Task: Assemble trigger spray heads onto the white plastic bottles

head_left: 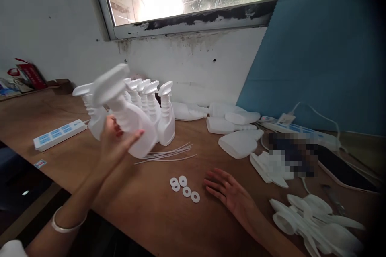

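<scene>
My left hand (116,140) is closed around a white spray bottle (140,128), which is tilted and lifted in front of a group of similar white spray bottles (166,124) standing upright. My right hand (226,190) is stretched out low over the table with fingers apart and nothing in it. Just left of its fingertips lie several white ring washers (186,191). Thin white tubes (171,153) lie in a loose bundle beyond the washers, partly behind the held bottle.
Several white bottles without spray heads (239,143) lie at the back. White spray heads (313,221) are piled at the right, near a phone (343,166). Power strips (60,134) lie on both sides of the wooden table (144,209). A window is above.
</scene>
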Demonstrator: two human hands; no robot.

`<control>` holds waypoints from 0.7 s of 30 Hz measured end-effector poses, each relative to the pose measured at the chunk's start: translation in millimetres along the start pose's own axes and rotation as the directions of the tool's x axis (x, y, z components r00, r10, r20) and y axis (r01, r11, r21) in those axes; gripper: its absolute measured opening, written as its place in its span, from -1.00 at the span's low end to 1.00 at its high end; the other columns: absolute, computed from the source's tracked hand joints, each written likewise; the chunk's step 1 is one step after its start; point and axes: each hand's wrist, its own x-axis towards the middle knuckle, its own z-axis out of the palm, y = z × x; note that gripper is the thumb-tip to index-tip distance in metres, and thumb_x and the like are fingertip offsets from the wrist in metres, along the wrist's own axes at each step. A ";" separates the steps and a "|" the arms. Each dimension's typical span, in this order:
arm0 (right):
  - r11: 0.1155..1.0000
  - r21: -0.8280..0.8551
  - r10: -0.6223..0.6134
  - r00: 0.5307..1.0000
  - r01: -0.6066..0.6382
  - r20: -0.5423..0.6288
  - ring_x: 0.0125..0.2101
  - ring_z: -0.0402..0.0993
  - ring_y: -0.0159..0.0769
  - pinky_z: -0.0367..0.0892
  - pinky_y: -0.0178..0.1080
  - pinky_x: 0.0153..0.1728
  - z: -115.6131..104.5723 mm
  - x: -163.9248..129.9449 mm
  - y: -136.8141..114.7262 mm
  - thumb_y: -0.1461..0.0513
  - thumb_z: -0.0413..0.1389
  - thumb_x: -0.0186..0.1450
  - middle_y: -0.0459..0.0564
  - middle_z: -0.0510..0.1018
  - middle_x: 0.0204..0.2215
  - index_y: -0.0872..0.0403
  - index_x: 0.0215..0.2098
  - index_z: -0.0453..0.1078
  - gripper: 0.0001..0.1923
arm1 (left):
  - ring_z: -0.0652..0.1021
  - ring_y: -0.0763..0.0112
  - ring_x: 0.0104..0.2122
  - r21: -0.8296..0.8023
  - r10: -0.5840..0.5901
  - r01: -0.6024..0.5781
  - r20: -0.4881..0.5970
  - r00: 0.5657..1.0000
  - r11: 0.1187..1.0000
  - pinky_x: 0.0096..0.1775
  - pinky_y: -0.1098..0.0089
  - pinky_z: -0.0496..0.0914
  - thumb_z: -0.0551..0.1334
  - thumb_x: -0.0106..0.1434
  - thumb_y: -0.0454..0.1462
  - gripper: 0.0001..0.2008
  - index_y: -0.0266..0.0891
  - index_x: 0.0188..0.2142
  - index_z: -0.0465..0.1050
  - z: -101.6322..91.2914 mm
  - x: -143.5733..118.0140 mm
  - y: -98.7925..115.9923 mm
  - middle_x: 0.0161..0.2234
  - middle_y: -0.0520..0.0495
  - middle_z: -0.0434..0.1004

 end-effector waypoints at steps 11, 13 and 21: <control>0.999 -0.053 0.002 0.999 -0.005 -0.041 -0.16 0.41 -0.13 0.24 0.04 -0.04 -5.3 3.2 0.9 0.12 0.06 0.21 0.07 0.36 -0.03 0.00 -0.07 0.30 -0.67 | 0.42 0.30 -0.28 0.452 -0.043 0.122 -0.181 0.983 0.884 -0.20 0.29 0.36 0.32 -0.08 -0.13 -0.56 -0.25 -0.24 0.24 -61.0 42.6 -104.1 -0.29 0.01 0.33; 0.998 -0.060 0.003 0.999 -0.006 -0.050 -0.19 0.42 -0.15 0.27 0.02 -0.07 -4.1 2.8 0.2 0.12 0.06 0.21 0.08 0.36 -0.03 0.01 -0.07 0.29 -0.67 | 0.40 0.29 -0.27 0.468 -0.035 0.116 -0.179 0.983 0.876 -0.18 0.27 0.34 0.28 -0.02 -0.10 -0.55 -0.28 -0.21 0.21 -58.3 45.3 -111.9 -0.27 -0.02 0.29; 0.997 -0.076 0.006 0.998 -0.011 -0.061 -0.25 0.41 -0.22 0.31 -0.05 -0.16 -4.3 1.8 -0.3 0.13 0.06 0.20 0.08 0.34 -0.02 -0.01 -0.07 0.30 -0.68 | 0.08 -0.04 0.08 0.553 0.035 0.048 -0.138 0.990 0.832 0.09 0.02 -0.04 0.09 0.14 0.00 -0.46 -0.41 -0.08 0.04 -43.5 56.1 -124.2 -0.07 -0.19 0.11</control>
